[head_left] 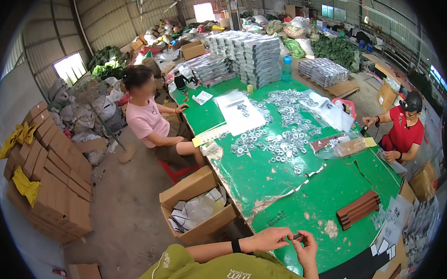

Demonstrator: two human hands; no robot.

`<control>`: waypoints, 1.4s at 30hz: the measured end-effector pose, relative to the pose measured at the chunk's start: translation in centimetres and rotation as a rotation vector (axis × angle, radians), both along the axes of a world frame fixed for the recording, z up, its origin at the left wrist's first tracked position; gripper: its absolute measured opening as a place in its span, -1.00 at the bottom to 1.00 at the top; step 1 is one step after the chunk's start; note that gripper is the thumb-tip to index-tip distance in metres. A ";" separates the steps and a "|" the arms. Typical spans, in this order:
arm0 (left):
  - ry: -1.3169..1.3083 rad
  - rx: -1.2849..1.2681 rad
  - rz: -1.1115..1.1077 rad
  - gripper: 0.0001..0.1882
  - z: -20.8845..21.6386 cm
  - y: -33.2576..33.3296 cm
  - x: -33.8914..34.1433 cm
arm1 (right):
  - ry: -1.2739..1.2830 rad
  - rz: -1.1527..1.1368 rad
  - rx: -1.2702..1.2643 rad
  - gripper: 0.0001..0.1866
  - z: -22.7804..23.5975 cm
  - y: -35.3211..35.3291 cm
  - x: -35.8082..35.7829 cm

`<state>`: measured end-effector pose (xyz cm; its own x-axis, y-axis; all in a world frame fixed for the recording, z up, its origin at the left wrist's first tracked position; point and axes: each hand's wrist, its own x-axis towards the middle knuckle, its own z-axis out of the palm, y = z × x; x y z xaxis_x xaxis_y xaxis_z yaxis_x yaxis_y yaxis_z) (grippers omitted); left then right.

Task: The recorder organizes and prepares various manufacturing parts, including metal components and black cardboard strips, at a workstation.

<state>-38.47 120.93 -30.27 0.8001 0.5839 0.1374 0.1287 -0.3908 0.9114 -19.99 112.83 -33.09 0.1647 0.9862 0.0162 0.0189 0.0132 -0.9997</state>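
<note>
Over the near edge of the green table, my left hand (271,238) and my right hand (307,248) come together fingertip to fingertip. Both are closed in a pinch. A small dark piece (299,237) shows between the fingers, mostly against my right hand; its kind is too small to make out. To the right of my hands lies a stack of reddish-brown grooved strips (359,209) on the tabletop.
Many small silver rings (287,142) in clear bags cover the table's (275,216) middle. Packaged stacks (255,55) rise at the far end. An open carton (199,209) stands left. One person (148,112) sits left; another (403,128) works at the right.
</note>
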 end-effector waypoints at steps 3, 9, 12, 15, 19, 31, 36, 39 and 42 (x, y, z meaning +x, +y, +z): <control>0.044 0.032 -0.014 -0.71 -0.3 0.2 -0.3 | -0.050 -0.094 0.061 -0.55 0.4 0.2 0.5; 0.283 0.298 -0.049 -0.56 -1.3 0.0 -0.7 | -0.594 0.048 0.244 -0.43 4.1 0.9 -0.3; 0.397 0.311 -0.106 -0.51 -1.7 -0.4 -0.6 | -0.535 0.186 0.170 -0.48 3.9 1.0 -0.9; 0.438 0.315 -0.124 -0.49 -2.0 -0.8 -0.8 | -0.509 0.225 0.124 -0.53 3.4 1.2 -1.0; 0.367 0.253 -0.102 -0.50 -2.5 -1.6 -1.2 | -0.573 0.305 0.089 -0.55 3.0 1.0 -0.6; 0.404 0.253 -0.166 -0.56 -3.1 -3.1 -1.0 | -0.538 0.387 -0.014 -0.51 2.5 -0.8 0.1; 0.378 0.284 -0.169 -0.57 -3.3 -3.8 -0.4 | -0.359 0.274 -0.070 -0.54 1.2 -2.1 0.5; 0.345 0.313 -0.172 -0.65 -3.6 -4.4 0.1 | -0.439 0.289 -0.038 -0.57 1.3 -2.7 1.1; 0.388 0.290 -0.160 -0.74 -4.0 -4.9 0.4 | -0.526 0.326 -0.064 -0.58 2.1 -3.0 1.4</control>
